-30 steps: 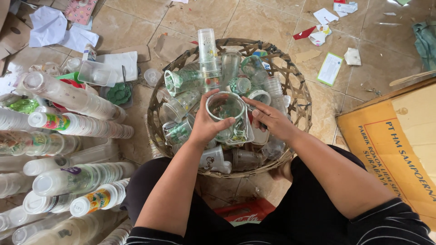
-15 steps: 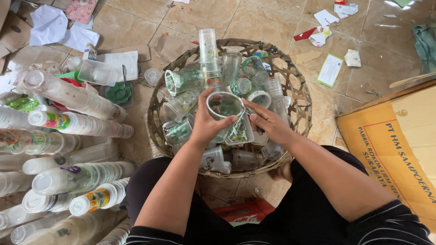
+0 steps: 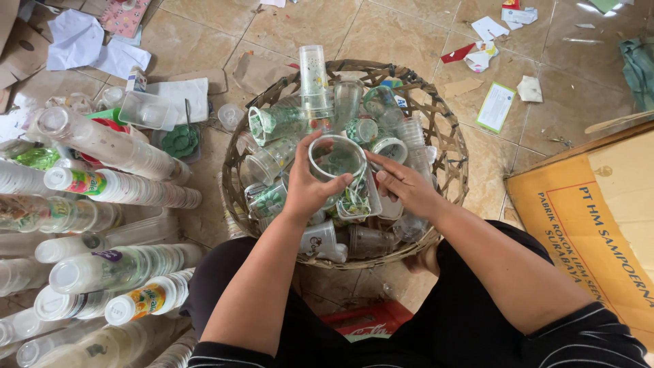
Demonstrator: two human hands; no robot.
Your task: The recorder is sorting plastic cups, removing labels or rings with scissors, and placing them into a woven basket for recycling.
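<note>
A round woven basket point(image 3: 455, 158) on the tiled floor in front of my knees holds several clear plastic cups. My left hand point(image 3: 308, 185) grips one clear plastic cup point(image 3: 336, 161) by its rim, mouth up, over the middle of the basket. My right hand point(image 3: 403, 185) sits just right of that cup, fingers reaching toward its side among the loose cups; whether it grips anything is hidden. A tall stack of nested cups point(image 3: 313, 76) stands upright at the basket's far side.
Long rows of stacked cups point(image 3: 109, 187) lie on the floor at my left. A brown cardboard box point(image 3: 593, 218) stands at the right. Paper scraps point(image 3: 496, 105), white sheets point(image 3: 75, 42) and a green lid point(image 3: 179, 142) litter the tiles.
Both hands stay over the basket's middle with the cup. The right hand's fingers have shifted slightly closer to the cup.
</note>
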